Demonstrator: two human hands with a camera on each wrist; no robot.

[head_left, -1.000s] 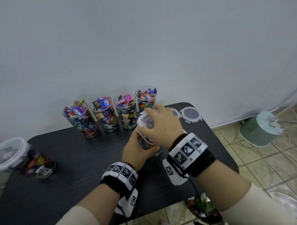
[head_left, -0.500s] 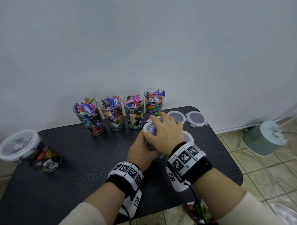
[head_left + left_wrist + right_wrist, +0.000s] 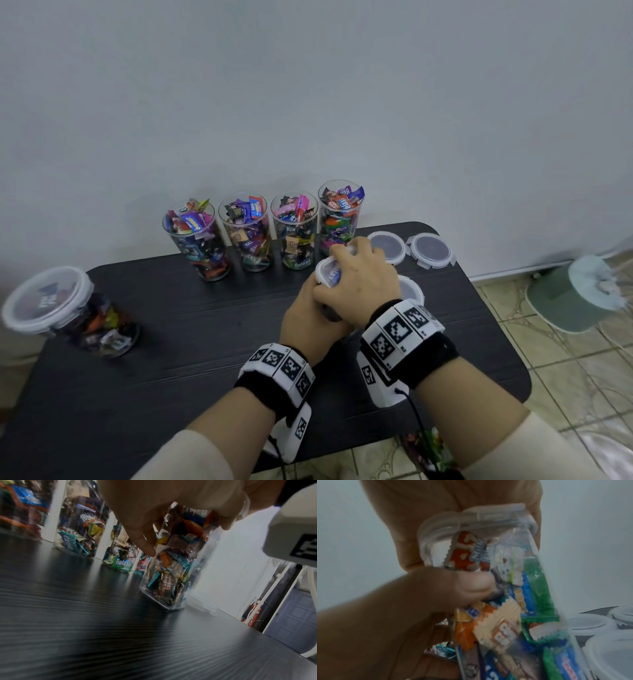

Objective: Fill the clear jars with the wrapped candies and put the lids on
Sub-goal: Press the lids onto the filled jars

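We grip the candy-filled jar point(image 3: 173, 566) around its body with our left hand point(image 3: 310, 317), jar standing on the dark surface point(image 3: 205, 342) just in front of the four open jars point(image 3: 260, 233), our right hand point(image 3: 359, 287) clasped over its lid point(image 3: 471, 520), three loose lids point(image 3: 430, 250) just right of the jar.

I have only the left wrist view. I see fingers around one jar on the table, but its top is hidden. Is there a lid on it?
Observer: Yes. In the head view a lid sits on that jar, and the right hand is curled over it.
Operator: Do the jars behind it have lids?
Observer: No. The four back jars along the wall are full and open.
Operator: Are spare lids left?
Observer: Three loose lids lie on the table, to the right of the hands.
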